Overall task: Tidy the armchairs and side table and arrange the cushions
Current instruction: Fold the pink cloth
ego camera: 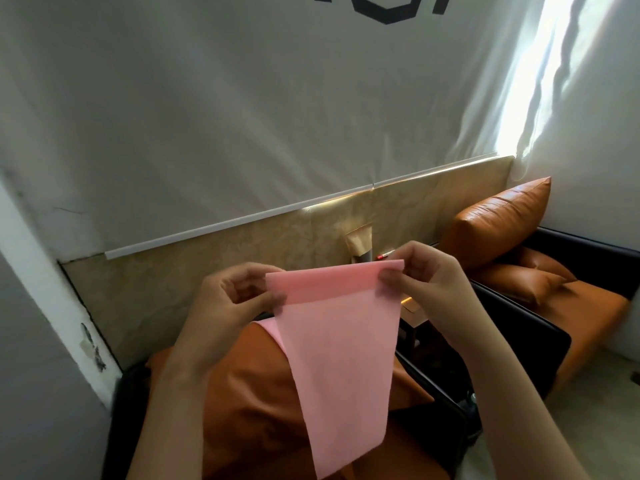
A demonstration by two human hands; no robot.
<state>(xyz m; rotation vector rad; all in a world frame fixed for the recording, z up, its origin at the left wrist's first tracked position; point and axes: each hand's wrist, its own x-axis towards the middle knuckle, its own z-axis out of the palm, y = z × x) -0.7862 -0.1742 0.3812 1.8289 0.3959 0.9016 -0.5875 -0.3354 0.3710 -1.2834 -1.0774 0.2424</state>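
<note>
A pink cloth (339, 348) hangs in front of me, its top edge folded over. My left hand (235, 299) pinches the top left corner and my right hand (422, 275) pinches the top right corner. Below the cloth stands the near orange leather armchair (249, 403) with a black frame. At the right is the far armchair (588, 317); a large orange cushion (498, 223) leans upright at its back and a small orange cushion (530, 282) lies on its seat. Between the chairs, a corner of the side table (414, 311) shows behind the cloth.
A tan panel (194, 278) with a white rail runs along the wall behind the chairs, under a white curtain (277, 116). A brown paper item (360, 242) and a red pen (384, 255) sit by the panel. Pale floor (606, 393) lies at the lower right.
</note>
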